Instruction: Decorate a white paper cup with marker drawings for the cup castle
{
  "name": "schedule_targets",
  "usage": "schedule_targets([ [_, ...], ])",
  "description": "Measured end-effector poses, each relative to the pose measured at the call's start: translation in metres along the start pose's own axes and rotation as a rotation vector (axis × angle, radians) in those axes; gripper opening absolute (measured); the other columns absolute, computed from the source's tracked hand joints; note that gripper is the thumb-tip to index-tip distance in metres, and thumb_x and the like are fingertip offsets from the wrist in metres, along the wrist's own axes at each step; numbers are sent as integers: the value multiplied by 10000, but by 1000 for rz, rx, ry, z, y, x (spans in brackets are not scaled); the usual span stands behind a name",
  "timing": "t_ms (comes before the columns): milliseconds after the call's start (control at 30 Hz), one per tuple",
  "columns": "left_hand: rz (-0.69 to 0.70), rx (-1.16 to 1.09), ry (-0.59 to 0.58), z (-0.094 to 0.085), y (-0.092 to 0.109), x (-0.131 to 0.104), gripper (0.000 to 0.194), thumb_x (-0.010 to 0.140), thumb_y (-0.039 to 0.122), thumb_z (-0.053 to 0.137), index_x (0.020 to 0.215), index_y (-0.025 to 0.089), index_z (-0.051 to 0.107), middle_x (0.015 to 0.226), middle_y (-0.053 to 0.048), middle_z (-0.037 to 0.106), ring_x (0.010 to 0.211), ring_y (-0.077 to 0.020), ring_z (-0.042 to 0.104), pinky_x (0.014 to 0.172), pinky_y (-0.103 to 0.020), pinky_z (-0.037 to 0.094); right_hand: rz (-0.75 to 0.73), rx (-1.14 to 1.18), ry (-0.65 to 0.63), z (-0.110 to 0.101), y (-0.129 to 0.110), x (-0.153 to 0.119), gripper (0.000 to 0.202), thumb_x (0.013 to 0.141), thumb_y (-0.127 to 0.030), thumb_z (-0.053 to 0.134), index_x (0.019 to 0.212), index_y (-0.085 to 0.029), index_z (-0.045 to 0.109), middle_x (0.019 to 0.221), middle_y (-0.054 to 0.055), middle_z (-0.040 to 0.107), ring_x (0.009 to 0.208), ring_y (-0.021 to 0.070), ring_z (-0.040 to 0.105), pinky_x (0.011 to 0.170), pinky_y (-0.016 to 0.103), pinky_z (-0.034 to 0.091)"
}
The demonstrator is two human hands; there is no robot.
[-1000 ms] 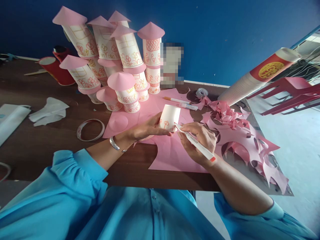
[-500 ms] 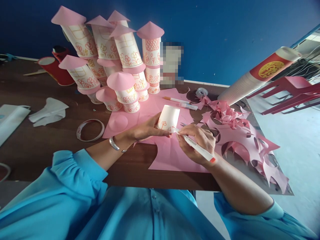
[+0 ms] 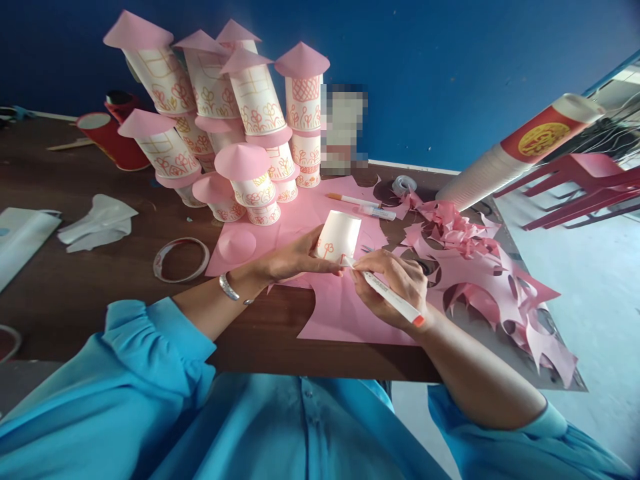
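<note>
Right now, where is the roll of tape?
In the head view the roll of tape lies flat on the brown table, left of the pink paper sheet and just beyond the left hand's wrist.

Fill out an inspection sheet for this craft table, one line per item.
Surface: dark wooden table, pink paper sheet under the hands.
Job's things: white paper cup with drawn flowers; marker tip at its lower edge.
Clutter: pink scraps, tape ring, decorated cup towers, spare pens.
Grippers: left hand holds the cup; right hand grips the marker.
Cables: nothing seen.
Surroundings: blue wall, sleeve of stacked cups, red chair.
</note>
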State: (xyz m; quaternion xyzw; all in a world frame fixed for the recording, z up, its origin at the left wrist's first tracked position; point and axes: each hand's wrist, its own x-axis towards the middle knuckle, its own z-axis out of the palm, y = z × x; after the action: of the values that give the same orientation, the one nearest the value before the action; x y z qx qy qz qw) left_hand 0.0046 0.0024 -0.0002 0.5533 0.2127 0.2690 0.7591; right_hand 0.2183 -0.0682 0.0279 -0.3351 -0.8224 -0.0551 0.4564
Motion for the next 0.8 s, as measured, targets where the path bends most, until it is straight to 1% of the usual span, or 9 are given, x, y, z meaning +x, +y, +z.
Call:
schedule_targets([
  [233,-10,6,12,0,-1,0,556,809,412,971,1190,203,624,1051,-29,699,957,-192,680,893,-388,578,-2,21,13,2,1,0,137,1038,-141,687,1003,-247,608,778,-31,764,600,119,728,548,224,561],
  [433,-15,33,1,-1,1,0,575,806,439,970,1191,200,617,1062,-35,694,954,-196,682,856,-375,579,-5,10,37,2,1,2,123,1059,-162,666,1013,-255,600,785,-31,771,598,121,734,552,228,567],
  [633,-11,54,-11,-2,1,0,546,821,441,958,1172,198,618,1054,-42,694,947,-200,685,856,-382,579,-1,-21,34,2,0,2,165,1024,-124,673,969,-259,595,741,-43,753,567,118,718,528,224,538],
  [800,7,52,-14,-3,0,1,532,822,428,958,1165,198,625,1037,-40,696,938,-197,679,842,-375,573,8,-18,18,1,-1,2,162,1009,-117,675,972,-257,602,745,-45,754,559,115,702,515,222,526],
])
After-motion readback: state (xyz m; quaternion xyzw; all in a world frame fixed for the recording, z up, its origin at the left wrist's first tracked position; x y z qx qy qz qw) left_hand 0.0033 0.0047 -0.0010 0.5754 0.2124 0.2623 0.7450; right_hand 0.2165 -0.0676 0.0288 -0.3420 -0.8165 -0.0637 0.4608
